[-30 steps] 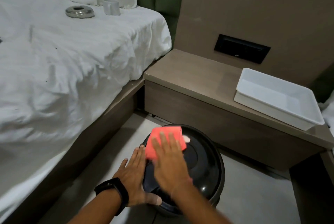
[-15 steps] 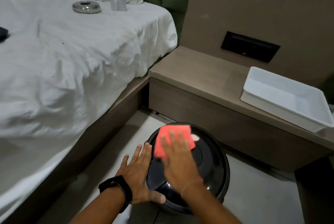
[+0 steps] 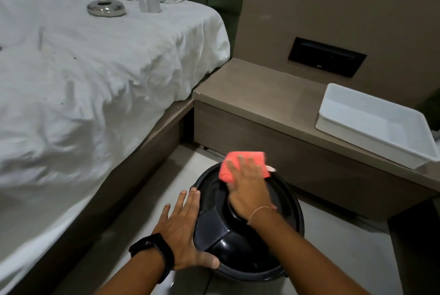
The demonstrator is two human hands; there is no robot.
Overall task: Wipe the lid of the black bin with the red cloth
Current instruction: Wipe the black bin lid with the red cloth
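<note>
The round black bin (image 3: 247, 223) stands on the floor at the bottom centre, its glossy lid (image 3: 214, 202) facing up. My right hand (image 3: 247, 187) lies flat on the folded red cloth (image 3: 232, 163), pressing it onto the far edge of the lid. My left hand (image 3: 183, 232) rests against the lid's left rim, fingers spread and thumb hooked under the near edge; a black watch sits on that wrist.
A bed with a white duvet (image 3: 83, 80) fills the left, with a metal ashtray (image 3: 106, 8) and a white mug (image 3: 148, 0) on it. A low brown bedside unit (image 3: 262, 104) stands behind the bin, bearing a white plastic tray (image 3: 333, 113).
My right hand has slid the red cloth away from me, from the lid's upper left towards its far rim. My left hand stays at the left rim.
</note>
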